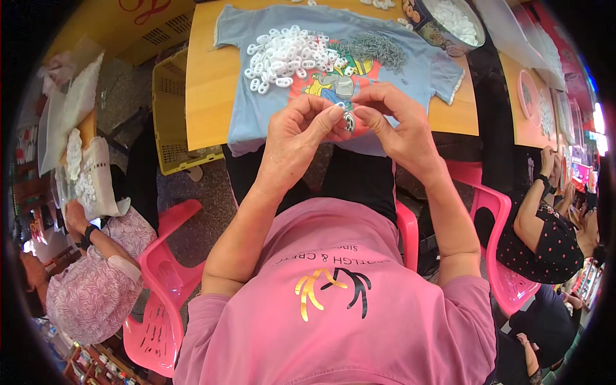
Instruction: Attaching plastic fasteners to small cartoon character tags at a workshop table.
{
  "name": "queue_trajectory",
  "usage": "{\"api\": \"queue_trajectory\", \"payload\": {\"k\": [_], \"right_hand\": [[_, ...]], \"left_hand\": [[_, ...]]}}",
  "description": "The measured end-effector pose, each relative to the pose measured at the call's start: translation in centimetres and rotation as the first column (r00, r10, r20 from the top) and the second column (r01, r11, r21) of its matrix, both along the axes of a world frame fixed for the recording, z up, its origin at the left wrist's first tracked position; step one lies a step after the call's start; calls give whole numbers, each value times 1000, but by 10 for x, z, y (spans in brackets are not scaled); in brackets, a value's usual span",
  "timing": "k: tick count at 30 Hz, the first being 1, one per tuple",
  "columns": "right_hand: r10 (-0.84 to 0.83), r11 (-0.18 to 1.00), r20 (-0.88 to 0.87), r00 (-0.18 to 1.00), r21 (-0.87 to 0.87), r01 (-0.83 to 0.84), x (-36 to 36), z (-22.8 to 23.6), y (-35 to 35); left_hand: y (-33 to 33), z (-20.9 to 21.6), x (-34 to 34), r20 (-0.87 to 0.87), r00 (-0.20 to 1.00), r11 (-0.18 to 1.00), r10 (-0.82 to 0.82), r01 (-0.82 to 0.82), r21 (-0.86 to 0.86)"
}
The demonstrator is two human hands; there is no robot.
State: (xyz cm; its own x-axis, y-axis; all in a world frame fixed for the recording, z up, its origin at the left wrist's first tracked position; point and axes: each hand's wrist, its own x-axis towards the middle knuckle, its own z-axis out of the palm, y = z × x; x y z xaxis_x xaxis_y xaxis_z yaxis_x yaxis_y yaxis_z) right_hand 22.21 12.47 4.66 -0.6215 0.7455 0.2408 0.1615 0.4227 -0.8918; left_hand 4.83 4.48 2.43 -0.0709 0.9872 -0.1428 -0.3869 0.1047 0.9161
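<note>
Both my hands meet over the near edge of a light blue T-shirt (234, 64) spread on a table. My left hand (292, 141) pinches a small white plastic oval piece (341, 104) between thumb and forefinger. A shiny round metal piece (350, 122) shows just below it, between the two hands. My right hand (401, 131) is closed in a pinch beside these pieces; whatever its fingertips hold is too small to make out. Past my hands lies a heap of white plastic oval pieces (282, 58) with holes. A heap of small grey pieces (378, 50) lies to its right.
A round tin (443, 25) of white pieces stands at the table's far right. A yellow crate (170, 109) sits left of the wooden table (202, 83). People sit on both sides, on a left pink chair (154, 308) and a right pink chair (497, 237).
</note>
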Motion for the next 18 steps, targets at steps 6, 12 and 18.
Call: {"api": "queue_trajectory", "payload": {"k": [6,12,18], "right_hand": [[90,891,187,978,423,-163,0,11,9],[144,869,179,973,447,-211,0,14,0],[137,912,106,985,375,-167,-2,12,-4]], "left_hand": [[-3,5,-1,-67,994,997,-81,81,1],[-11,18,2,-118,986,992,-119,123,23],[-9,16,3,-173,981,993,-89,100,57]]}}
